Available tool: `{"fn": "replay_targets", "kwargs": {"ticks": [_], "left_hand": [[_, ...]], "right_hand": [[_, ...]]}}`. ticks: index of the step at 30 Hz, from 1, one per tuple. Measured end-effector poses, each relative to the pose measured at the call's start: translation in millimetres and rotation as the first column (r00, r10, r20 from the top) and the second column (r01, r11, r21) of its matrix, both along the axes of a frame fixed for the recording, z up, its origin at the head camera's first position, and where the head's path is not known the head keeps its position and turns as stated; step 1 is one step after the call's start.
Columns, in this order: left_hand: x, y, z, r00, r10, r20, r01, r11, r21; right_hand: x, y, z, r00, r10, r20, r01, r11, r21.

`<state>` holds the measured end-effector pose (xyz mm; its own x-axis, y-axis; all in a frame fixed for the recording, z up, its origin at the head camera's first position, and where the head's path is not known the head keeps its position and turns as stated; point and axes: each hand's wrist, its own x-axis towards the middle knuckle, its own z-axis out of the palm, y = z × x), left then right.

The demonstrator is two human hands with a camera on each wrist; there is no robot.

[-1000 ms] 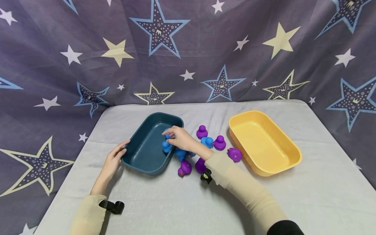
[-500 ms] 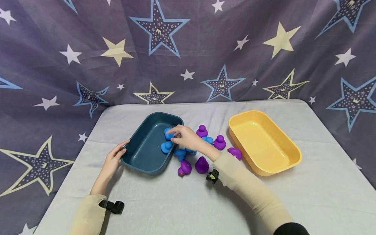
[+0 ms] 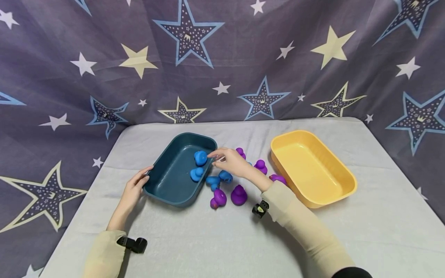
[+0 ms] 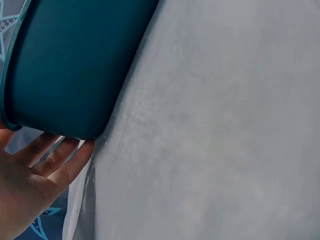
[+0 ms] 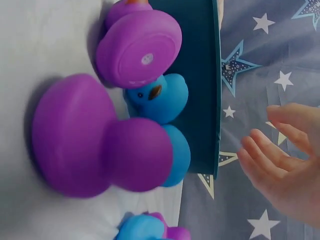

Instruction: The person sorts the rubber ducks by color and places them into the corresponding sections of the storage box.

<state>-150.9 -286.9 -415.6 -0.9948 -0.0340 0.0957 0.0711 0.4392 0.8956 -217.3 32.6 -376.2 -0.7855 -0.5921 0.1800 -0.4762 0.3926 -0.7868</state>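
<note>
A teal tray (image 3: 163,181) holds two blue ducks (image 3: 200,157) (image 3: 196,174). My right hand (image 3: 222,157) hovers just past the tray's right rim with relaxed fingers and holds nothing; in the right wrist view the right hand (image 5: 282,165) is open too. My left hand (image 3: 133,189) rests with straight fingers against the tray's near left corner, and the left wrist view shows the left hand (image 4: 40,165) touching the tray wall (image 4: 70,65). Two more blue ducks (image 3: 213,181) (image 3: 226,177) lie on the table beside the tray.
Several purple ducks lie between the trays, among them one (image 3: 219,198) beside another (image 3: 238,195). A yellow tray (image 3: 347,185) with nothing in it stands at the right. A grey cloth covers the table (image 3: 208,239). A star-patterned curtain (image 3: 222,58) hangs behind.
My right hand set a second blue duck down in the teal tray, let it go and drew back to the right. The left hand has not moved.
</note>
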Motion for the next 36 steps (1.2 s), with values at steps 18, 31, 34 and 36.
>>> {"fn": "replay_targets", "kwargs": {"ticks": [18,31,34,36], "left_hand": [[0.0,0,1.8,1.0,-0.002,-0.016,0.002,1.0,0.005],[0.6,1,1.0,1.0,-0.001,-0.016,0.001,1.0,0.017],[1.0,2,0.5,1.0,-0.004,-0.021,0.005,1.0,0.025],[1.0,2,0.1,1.0,-0.005,-0.024,0.006,0.999,0.032]], "right_hand": [[0.2,34,-7.8,0.996,-0.088,-0.023,0.088,0.996,0.017],[2.6,52,-14.6,0.992,-0.124,-0.024,0.125,0.992,0.022],[2.7,56,-17.6,0.991,-0.131,-0.03,0.132,0.991,0.034],[3.0,58,-19.2,0.99,-0.134,-0.039,0.136,0.99,0.046]]}}
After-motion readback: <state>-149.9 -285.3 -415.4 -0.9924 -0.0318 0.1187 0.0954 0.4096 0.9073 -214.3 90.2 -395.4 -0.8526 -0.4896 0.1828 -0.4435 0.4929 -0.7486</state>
